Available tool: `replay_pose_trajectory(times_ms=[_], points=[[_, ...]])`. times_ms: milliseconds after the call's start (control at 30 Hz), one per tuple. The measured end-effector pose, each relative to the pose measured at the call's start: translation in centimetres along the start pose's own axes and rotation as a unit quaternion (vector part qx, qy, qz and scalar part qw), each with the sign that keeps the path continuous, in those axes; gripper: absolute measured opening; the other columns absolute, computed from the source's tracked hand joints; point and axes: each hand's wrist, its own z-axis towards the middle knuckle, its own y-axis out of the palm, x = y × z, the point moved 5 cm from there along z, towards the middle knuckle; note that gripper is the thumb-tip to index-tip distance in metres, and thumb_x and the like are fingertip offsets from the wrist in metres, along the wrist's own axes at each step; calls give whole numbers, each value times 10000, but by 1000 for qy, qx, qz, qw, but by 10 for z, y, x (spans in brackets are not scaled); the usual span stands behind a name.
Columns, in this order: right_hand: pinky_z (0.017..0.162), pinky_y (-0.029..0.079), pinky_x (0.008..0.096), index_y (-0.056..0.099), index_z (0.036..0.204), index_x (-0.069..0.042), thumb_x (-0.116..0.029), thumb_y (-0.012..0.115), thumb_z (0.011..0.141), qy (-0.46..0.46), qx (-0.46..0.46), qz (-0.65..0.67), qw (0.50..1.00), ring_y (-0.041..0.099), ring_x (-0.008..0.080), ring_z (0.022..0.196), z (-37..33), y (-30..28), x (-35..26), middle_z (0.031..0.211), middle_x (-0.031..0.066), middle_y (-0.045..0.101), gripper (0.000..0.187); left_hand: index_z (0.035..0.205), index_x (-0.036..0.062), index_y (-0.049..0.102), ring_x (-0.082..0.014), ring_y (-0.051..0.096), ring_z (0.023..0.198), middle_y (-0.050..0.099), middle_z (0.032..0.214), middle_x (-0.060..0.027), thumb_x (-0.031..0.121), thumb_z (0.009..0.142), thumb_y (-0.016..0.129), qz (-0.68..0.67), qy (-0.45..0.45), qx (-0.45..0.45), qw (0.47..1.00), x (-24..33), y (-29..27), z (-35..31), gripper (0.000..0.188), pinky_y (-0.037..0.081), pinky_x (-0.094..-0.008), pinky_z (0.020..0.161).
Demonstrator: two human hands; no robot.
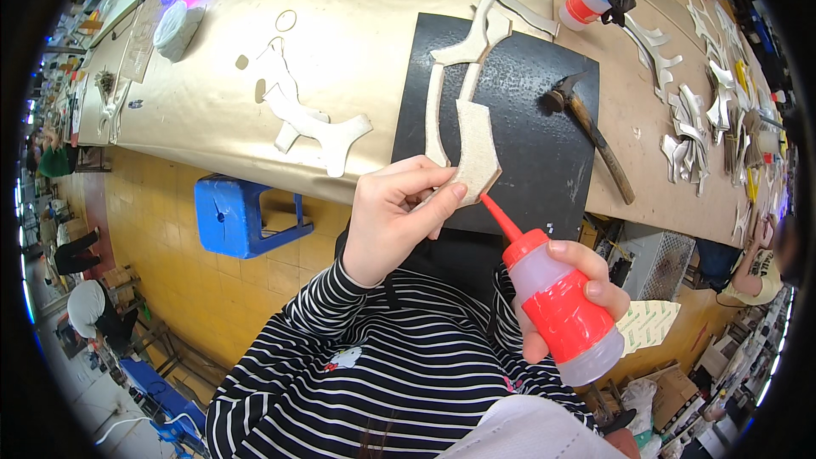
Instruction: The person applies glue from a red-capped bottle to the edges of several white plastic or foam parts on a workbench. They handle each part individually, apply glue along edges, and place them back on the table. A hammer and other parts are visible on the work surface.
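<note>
The left grip [387, 219] was clamped on a beige, flat, angular-ended piece of thick material [478, 144], pinched between thumb and forefinger, with the other fingers curled underneath. Its wrist came out of a black-and-white striped sleeve [327, 296] and angled forward and to the right, the back of the hand facing up and left. The piece lay just ahead and to the right of the left grip, its near end at the fingertips. Narrower pale bands [434, 110] ran on ahead of that grip; whether they were one with the piece could not be told.

The right grip [598, 274] was closed around a translucent squeeze bottle with a red band and a red pointed nozzle [565, 314], digits showing on both sides of it. The bottle was tilted, base toward the body, so the nozzle pointed ahead and left, its tip at the piece's near right edge; contact could not be made out.

Ahead of both grips, a black rectangular mat [531, 149] lay on the gold-covered desk [365, 42]. A wooden-handled hammer [602, 146] lay ahead of the right grip, partly over the mat. Well left of the left grip, beyond the desk's edge, stood a blue plastic stool [223, 214].
</note>
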Motion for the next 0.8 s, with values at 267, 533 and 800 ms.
replay_pose_trajectory(times_ms=[267,533,800], points=[[608,426,299,392,1163,-128,-565,800,605,35,-7,-70,997,563,203,635,0,2,-6,1021,195,652,819,991,-99,652,-39,496,536,575,781,-43,22,866,626,-26,-32,-4,999,-3,-1,0,176,368,-180,455],[641,424,303,395,1164,-126,-553,800,613,21,-29,-65,997,584,216,668,3,3,-10,1035,190,651,806,960,-97,656,-34,472,510,568,763,-45,1,865,616,-25,-21,5,999,-2,-1,0,143,339,-171,426],[663,535,266,296,1299,-27,-452,726,760,-45,-71,-67,994,635,304,861,7,-1,-2,1137,309,552,810,950,-105,656,-40,474,504,569,763,-53,-5,857,624,-23,-17,-5,1000,1,0,-2,140,339,-176,427]])
